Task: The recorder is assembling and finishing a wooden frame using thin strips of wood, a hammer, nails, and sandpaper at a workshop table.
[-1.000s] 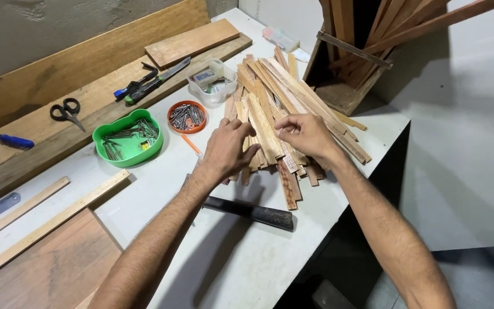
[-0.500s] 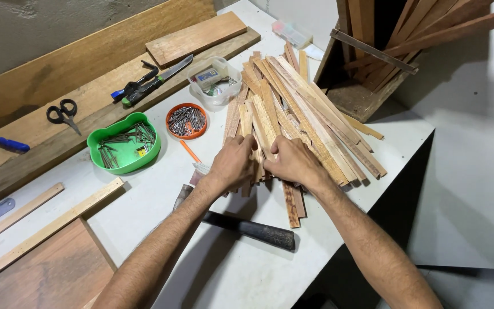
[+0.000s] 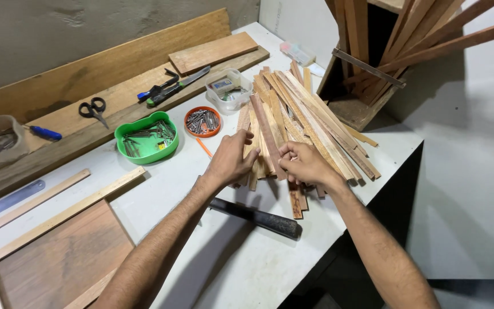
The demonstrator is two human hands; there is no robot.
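Observation:
A loose pile of thin wooden strips (image 3: 307, 114) lies fanned out on the white workbench (image 3: 212, 263). My left hand (image 3: 232, 160) rests on the near left ends of the strips, fingers spread over them. My right hand (image 3: 304, 163) is curled around the near end of a reddish strip (image 3: 267, 131) in the middle of the pile. Under my forearms a black-handled tool (image 3: 258, 217) lies flat on the bench.
A green bowl of nails (image 3: 146, 137), an orange lid of nails (image 3: 202, 121), a clear plastic box (image 3: 227, 88), scissors (image 3: 94, 109), a blue-handled tool (image 3: 46, 133) and pliers (image 3: 170, 87) sit beyond. A wooden panel with framing strips (image 3: 58, 257) lies near left. A crate of long slats (image 3: 373, 51) stands far right.
Both hands have drawn back toward me along the strips to their near ends, and the view has shifted slightly left and down.

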